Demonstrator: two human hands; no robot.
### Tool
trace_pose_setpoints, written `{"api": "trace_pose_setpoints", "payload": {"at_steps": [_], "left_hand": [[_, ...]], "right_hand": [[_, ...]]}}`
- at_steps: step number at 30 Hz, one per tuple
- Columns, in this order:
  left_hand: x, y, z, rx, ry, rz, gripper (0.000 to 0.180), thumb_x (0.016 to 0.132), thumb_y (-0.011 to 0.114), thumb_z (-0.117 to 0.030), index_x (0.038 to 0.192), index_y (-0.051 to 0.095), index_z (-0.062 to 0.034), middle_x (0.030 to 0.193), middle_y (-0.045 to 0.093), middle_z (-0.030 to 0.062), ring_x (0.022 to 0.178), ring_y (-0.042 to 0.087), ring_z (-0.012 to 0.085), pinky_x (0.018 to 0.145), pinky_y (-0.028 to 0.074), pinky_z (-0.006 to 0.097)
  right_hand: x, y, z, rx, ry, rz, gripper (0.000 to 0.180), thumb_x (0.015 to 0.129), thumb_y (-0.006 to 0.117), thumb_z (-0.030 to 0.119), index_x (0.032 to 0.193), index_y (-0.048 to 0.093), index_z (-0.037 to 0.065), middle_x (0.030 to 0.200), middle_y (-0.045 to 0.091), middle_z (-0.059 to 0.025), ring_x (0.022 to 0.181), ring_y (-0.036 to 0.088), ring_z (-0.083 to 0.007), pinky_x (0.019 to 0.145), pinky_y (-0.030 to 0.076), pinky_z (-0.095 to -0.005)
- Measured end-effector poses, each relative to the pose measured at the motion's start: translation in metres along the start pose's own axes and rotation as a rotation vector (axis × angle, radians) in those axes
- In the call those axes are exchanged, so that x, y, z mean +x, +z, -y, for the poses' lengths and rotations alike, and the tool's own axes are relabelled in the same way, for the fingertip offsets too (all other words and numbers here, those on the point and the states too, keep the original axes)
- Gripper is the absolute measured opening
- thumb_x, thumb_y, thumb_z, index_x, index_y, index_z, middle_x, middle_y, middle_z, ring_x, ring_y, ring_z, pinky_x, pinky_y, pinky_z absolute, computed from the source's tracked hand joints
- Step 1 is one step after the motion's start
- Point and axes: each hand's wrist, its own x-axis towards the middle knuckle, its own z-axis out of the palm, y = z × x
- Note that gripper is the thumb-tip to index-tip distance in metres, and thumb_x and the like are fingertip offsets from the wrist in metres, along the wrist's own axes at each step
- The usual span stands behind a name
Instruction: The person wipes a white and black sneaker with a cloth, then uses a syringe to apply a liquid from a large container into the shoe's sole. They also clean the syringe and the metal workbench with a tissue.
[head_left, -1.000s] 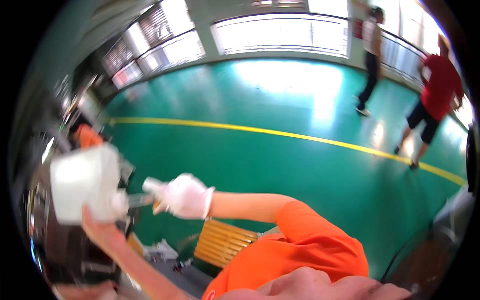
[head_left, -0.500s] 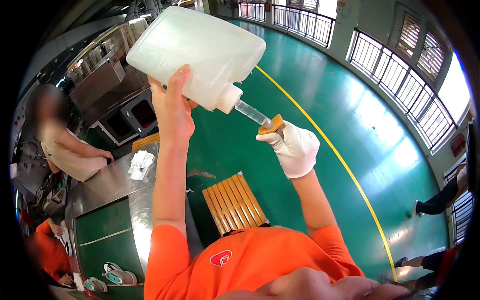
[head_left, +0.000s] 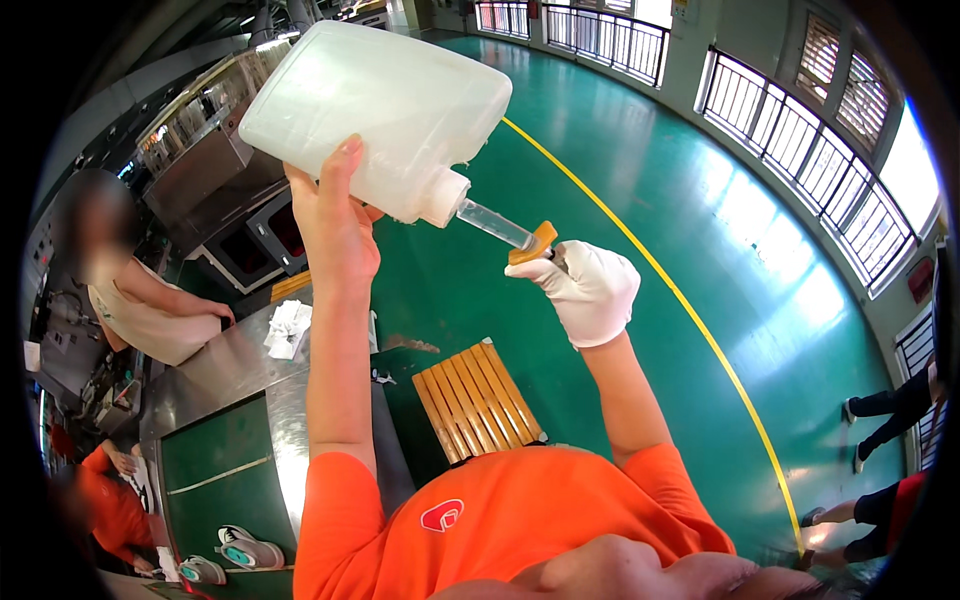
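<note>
My bare left hand point(head_left: 335, 225) grips a translucent white plastic jug point(head_left: 380, 105) from below, thumb on its near face. The jug is tilted with its neck pointing down to the right. A clear syringe point(head_left: 495, 223) runs from the jug's mouth toward my right hand point(head_left: 590, 290), which wears a white glove. At the syringe's lower end sits a yellow-tan flange point(head_left: 532, 244), and my gloved fingers are closed around that end. How deep the syringe's tip reaches into the neck is hidden.
Left of me stands a metal workbench point(head_left: 225, 360) with a green belt, a crumpled white cloth point(head_left: 288, 328) and shoes point(head_left: 245, 548). A slatted wooden platform point(head_left: 478, 400) lies on the green floor. Two co-workers are at the left; other people's legs point(head_left: 890, 410) show far right.
Jug, syringe and both hands have shifted slightly left in the picture. The syringe and my right hand keep nearly the same pose. People's legs at the far right have moved.
</note>
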Motion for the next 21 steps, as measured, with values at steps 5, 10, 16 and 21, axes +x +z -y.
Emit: {"api": "trace_pose_setpoints", "payload": {"at_steps": [5,10,16,21], "left_hand": [[0.0,-0.009,-0.001,0.015,-0.004,0.002,0.064,0.083,0.065,-0.019,0.137,0.033,-0.0063,0.121,0.05,0.0096,0.108,0.055,0.0187,0.075,0.054,0.034],[0.003,-0.025,0.03,-0.036,-0.102,0.026,0.054,0.084,0.065,-0.017,0.13,0.044,0.0039,0.124,0.054,0.017,0.11,0.056,0.0291,0.093,0.048,0.044],[-0.022,-0.038,0.036,0.028,-0.165,0.093,0.062,0.091,0.056,-0.028,0.141,0.032,-0.0014,0.137,0.043,0.0175,0.123,0.048,0.034,0.096,0.047,0.048],[-0.057,-0.074,0.099,-0.046,-0.543,0.055,0.063,0.088,0.06,-0.033,0.139,0.035,-0.0057,0.135,0.045,0.0183,0.119,0.052,0.0347,0.089,0.051,0.05]], "right_hand": [[-0.001,0.001,0.008,0.08,0.055,0.016,0.044,0.067,0.083,0.035,0.053,0.051,0.008,0.051,0.053,-0.0045,0.043,0.053,-0.0211,0.042,0.04,-0.0285],[-0.013,-0.007,0.008,0.205,0.197,0.052,0.035,0.067,0.081,0.032,0.057,0.06,0.007,0.058,0.061,-0.0076,0.054,0.063,-0.0244,0.049,0.049,-0.0315],[-0.031,-0.028,0.027,0.153,0.462,0.517,0.048,0.076,0.072,0.048,0.091,0.063,0.004,0.072,0.065,-0.0082,0.067,0.065,-0.0282,0.06,0.051,-0.035],[-0.056,-0.06,0.062,0.199,0.726,0.889,0.064,0.091,0.058,0.041,0.141,0.034,0.009,0.104,0.065,-0.0199,0.085,0.064,-0.039,0.075,0.051,-0.0437]]}}
